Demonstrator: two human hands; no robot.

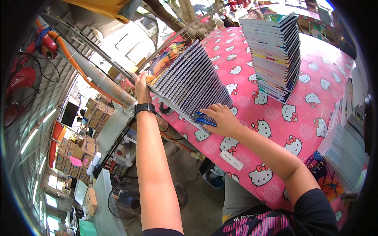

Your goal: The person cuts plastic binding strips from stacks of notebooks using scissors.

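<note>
Head view: a fanned stack of spiral-bound books [191, 76] lies on the pink, cat-print tabletop [271, 113], bindings facing up. At its left edge the left hand [142, 87] rests against a corner; whether its fingers grip cannot be told. Near the stack's lower end, the right hand [224, 121] has its fingers curled round a blue object [206, 121]. Another book stack [271, 55] stands beyond, to the right.

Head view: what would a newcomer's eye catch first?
Probably the pink cat-print tablecloth, centre to right. Then the spiral-bound stack at centre, left hand at its left corner, right hand with a blue object at its near edge. A second stack stands to its right.
</note>
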